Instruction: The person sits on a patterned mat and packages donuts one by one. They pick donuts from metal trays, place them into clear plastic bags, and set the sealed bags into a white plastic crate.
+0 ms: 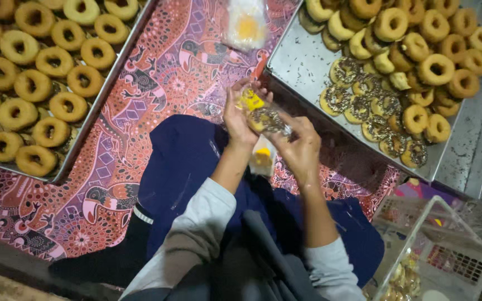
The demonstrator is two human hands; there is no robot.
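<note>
hands met above our lap: our left hand [240, 114] and right hand [299, 147] each kept a closed grip on one clear bag [263, 114] with a sprinkled doughnut inside, holding it steady between the two doughnut trays [302, 61].

A patterned red cloth [140, 100] with bird motifs covers the floor. Left of it sits a metal tray [93, 120] of plain doughnuts; right of it, another steel tray [302, 61]. Lighting is dim and warm.
</note>
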